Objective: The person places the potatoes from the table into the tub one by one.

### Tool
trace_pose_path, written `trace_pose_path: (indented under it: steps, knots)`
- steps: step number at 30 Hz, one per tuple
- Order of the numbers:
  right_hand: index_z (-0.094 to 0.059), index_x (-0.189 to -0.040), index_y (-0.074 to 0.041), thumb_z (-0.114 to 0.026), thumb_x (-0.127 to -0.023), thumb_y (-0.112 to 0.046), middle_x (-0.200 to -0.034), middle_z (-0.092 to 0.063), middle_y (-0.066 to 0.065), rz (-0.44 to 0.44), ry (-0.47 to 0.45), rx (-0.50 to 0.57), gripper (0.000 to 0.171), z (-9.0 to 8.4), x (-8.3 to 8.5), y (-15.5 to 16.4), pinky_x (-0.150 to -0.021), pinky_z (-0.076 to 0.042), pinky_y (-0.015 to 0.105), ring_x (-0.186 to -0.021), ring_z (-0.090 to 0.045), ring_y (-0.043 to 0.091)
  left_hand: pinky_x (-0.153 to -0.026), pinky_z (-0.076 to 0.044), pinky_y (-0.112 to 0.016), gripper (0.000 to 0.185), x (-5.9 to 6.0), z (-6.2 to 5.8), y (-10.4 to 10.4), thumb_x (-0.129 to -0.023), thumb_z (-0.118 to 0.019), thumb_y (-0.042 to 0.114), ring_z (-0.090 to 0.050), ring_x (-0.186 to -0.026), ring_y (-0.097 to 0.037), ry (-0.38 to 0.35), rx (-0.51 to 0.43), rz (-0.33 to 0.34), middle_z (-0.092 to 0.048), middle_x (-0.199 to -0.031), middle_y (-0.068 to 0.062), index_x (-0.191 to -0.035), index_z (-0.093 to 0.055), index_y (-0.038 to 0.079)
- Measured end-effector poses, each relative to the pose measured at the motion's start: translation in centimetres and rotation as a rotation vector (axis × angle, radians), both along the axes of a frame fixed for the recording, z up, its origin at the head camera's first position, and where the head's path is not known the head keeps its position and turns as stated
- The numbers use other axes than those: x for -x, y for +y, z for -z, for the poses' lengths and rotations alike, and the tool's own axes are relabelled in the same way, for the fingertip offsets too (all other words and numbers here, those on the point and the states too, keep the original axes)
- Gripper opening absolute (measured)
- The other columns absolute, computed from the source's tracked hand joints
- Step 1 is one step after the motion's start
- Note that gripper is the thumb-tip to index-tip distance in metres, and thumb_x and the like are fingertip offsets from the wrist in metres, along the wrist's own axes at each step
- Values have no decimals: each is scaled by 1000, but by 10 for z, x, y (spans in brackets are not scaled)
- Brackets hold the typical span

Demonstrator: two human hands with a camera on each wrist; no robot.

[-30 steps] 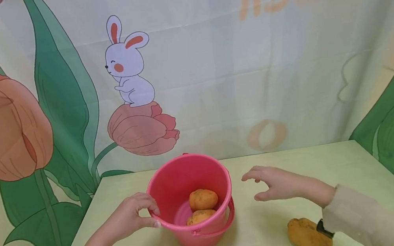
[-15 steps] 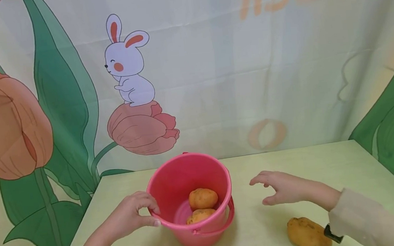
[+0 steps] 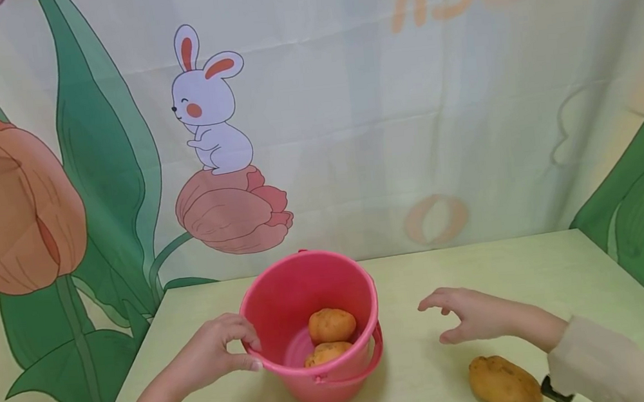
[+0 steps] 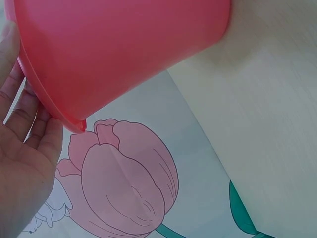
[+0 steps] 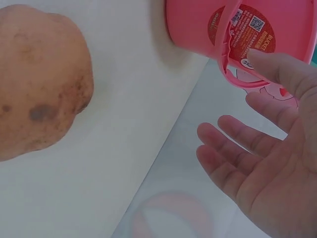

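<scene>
The left hand curls in a pinch, thumb below and fingers above. The right hand hovers empty, palm down, fingers spread and loosely bent, thumb beneath them, sleeved forearm trailing behind the wrist.

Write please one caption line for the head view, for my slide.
Left hand holds the pink bucket rim; right hand hovers open near a loose potato.

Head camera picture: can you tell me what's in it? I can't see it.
A pink bucket with two potatoes inside stands on a pale green table. The left hand grips its rim; the right hand hovers open beside it, near a third potato lying on the table.
</scene>
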State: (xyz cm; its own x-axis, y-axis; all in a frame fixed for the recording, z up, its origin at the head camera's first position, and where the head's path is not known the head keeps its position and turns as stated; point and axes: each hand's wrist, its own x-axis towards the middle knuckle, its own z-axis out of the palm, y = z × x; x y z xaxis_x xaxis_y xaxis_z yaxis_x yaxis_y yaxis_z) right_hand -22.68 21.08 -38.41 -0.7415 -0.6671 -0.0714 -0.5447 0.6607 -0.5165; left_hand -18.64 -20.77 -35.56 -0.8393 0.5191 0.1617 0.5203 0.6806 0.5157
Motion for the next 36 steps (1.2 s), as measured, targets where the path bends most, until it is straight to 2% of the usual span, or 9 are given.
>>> trace_pose_path:
  steps: [18, 36]
  knots:
    - [-49, -118, -5, -67, -76, -19, -117, -52, 10, 2, -9, 21, 48, 12, -3, 14, -70, -46, 29, -92, -53, 24, -72, -48, -23, 22, 1, 3, -1, -66, -72, 41, -49, -88, -8, -10, -8, -3, -58, -82, 14, -75, -63, 23]
    - [-48, -119, -4, -67, -77, -25, -118, -51, 13, 15, -85, 86, 51, 23, -8, 30, -75, -45, 33, -91, -51, 15, -72, -48, -23, 23, 2, 2, 0, -65, -72, 41, -49, -88, -6, 8, -9, 3, -58, -82, 14, -75, -64, 23]
